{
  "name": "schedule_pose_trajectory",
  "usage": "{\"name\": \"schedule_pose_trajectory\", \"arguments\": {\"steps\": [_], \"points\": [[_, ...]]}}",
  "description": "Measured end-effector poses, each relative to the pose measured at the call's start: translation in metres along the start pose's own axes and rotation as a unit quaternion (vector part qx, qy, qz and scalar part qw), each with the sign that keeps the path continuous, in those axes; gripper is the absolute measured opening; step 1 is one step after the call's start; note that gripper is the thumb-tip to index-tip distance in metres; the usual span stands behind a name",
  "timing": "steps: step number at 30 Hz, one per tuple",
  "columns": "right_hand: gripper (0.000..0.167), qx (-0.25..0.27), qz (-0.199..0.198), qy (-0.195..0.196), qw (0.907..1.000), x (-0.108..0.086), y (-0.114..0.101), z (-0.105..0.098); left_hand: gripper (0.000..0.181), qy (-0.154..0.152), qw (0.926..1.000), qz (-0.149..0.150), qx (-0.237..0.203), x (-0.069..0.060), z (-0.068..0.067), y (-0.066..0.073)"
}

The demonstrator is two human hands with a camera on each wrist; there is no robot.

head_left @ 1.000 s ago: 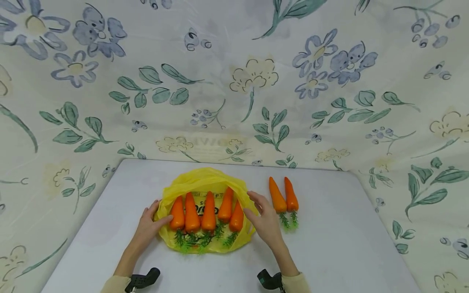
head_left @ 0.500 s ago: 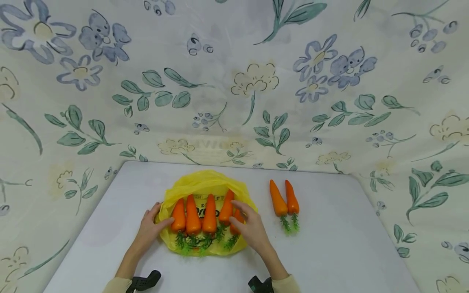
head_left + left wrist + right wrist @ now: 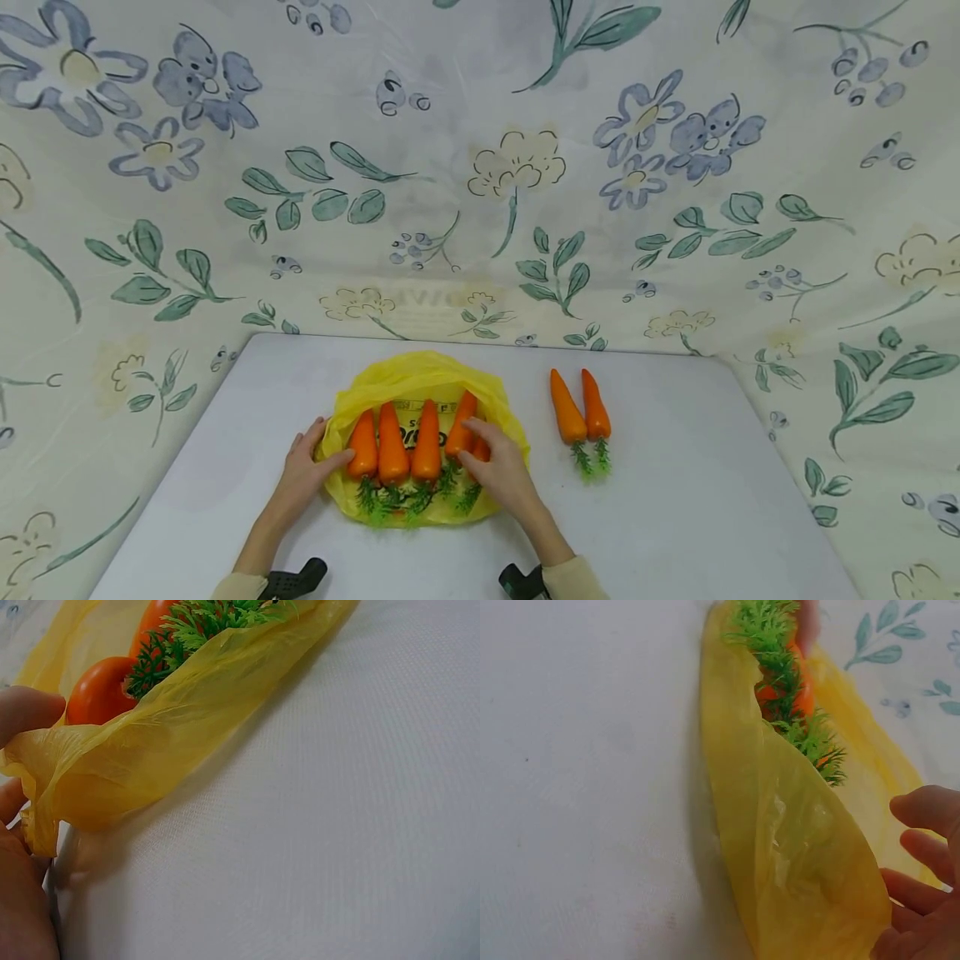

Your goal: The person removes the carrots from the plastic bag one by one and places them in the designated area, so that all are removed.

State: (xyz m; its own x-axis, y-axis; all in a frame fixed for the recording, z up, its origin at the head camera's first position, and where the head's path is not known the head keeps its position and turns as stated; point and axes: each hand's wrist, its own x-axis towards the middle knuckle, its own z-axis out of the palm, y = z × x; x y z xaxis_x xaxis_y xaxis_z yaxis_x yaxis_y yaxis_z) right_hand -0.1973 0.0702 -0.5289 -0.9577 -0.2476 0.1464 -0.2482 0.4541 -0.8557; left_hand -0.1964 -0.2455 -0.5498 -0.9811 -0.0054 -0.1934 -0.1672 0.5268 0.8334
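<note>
A crinkled yellow plastic bag (image 3: 420, 367) with dark print inside lies on its side, its mouth gaping towards me. Several orange toy carrots (image 3: 393, 442) lie in it, their green leafy tops (image 3: 769, 637) at the near side. My left hand (image 3: 300, 467) pinches the bag's left edge, the thumb inside and the fingers outside, as the left wrist view bears out. At the right end, my right hand (image 3: 506, 471) reaches over the rim with spread, slightly bent fingers, beside and partly over the rightmost carrots. The hand mostly hides the carrot under it.
Two more toy carrots (image 3: 576, 406) lie side by side to the right of the bag. All of this is on a white tabletop (image 3: 697, 483). Behind the table hangs a floral cloth (image 3: 450, 167).
My right hand has moved left from the bag's right edge to over the rightmost carrots. My left hand keeps its grip on the bag.
</note>
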Motion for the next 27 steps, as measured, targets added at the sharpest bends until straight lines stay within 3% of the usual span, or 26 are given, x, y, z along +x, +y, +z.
{"name": "schedule_pose_trajectory", "arguments": {"steps": [6, 10, 20, 27], "points": [[0.044, -0.04, 0.012, 0.001, 0.9991, 0.005, 0.001, 0.005, 0.087, 0.001, 1.0, 0.001, 0.006, 0.0, 0.001, 0.0], [0.046, -0.099, 0.016, -0.009, 0.995, 0.01, 0.0, 0.009, 0.088, 0.001, 0.9999, -0.004, 0.01, -0.001, 0.001, 0.001], [0.047, -0.204, -0.031, -0.03, 0.978, 0.023, 0.003, 0.02, 0.088, 0.0, 0.9999, -0.002, 0.012, 0.0, 0.0, 0.001], [0.045, -0.247, -0.051, -0.025, 0.9673, 0.025, 0.002, 0.022, 0.083, 0.014, 0.9996, 0.025, 0.005, -0.002, 0.001, -0.001]]}}
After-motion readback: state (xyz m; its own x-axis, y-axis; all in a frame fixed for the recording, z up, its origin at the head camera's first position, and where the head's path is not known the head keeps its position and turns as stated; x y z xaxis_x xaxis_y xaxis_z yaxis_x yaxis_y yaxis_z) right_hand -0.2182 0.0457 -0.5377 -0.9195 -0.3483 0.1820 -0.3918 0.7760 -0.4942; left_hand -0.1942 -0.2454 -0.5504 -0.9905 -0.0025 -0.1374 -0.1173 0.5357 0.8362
